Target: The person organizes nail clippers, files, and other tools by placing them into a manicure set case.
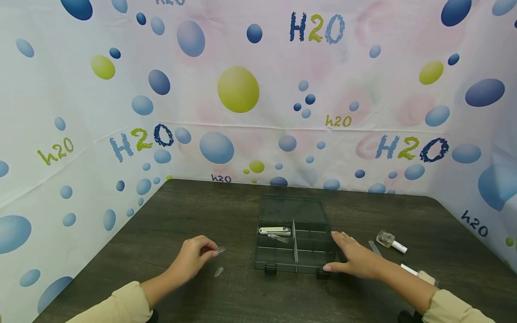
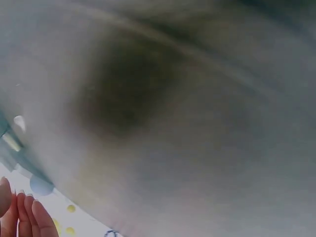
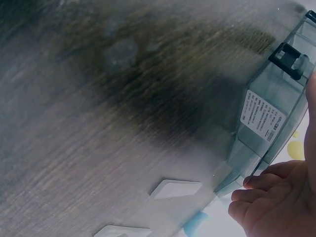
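Pinching clear tip (image 1: 220,249) with left hand (image 1: 191,259), nine o'clock of case (image 1: 276,257) — touching three-o'clock edge with right hand (image 1: 356,259), fingers outstretched.

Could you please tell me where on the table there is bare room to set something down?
A wide bare patch of table lies behind the left hand, between the compartment box and the left backdrop. Another lies just in front of the box. Right of the box is crowded: right hand, slim file, white-capped bottle.

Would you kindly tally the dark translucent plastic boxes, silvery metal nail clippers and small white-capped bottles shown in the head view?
Plastic box: 1
Nail clipper: 1
White-capped bottles: 2, one partly hidden
Total: 4
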The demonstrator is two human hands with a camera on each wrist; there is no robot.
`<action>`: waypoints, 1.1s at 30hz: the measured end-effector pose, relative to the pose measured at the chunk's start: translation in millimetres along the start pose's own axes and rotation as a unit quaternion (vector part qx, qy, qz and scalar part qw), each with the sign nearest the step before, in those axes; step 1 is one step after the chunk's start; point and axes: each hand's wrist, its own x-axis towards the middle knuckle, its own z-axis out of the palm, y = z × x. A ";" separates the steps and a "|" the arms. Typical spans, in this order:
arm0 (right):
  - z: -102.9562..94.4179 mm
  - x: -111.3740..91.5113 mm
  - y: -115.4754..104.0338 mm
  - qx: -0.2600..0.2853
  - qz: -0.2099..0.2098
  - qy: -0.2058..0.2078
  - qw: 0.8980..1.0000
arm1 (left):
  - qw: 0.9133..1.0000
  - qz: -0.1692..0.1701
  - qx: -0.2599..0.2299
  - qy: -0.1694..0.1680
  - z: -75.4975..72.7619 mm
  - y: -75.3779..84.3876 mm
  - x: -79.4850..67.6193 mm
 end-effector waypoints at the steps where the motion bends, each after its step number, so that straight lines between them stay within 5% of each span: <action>1: 0.0 0.1 0.3 -0.002 -0.002 0.000 1.000 | 1.000 0.003 0.000 0.004 1.3 1.3 2.0; 16: -0.2 -0.4 -0.9 -0.006 -0.003 0.001 1.000 | 0.998 0.045 -0.044 0.007 22.8 32.8 29.3; 33: 0.2 0.3 -0.1 -0.005 -0.006 0.004 1.000 | 0.989 0.098 -0.048 -0.100 62.7 71.2 64.9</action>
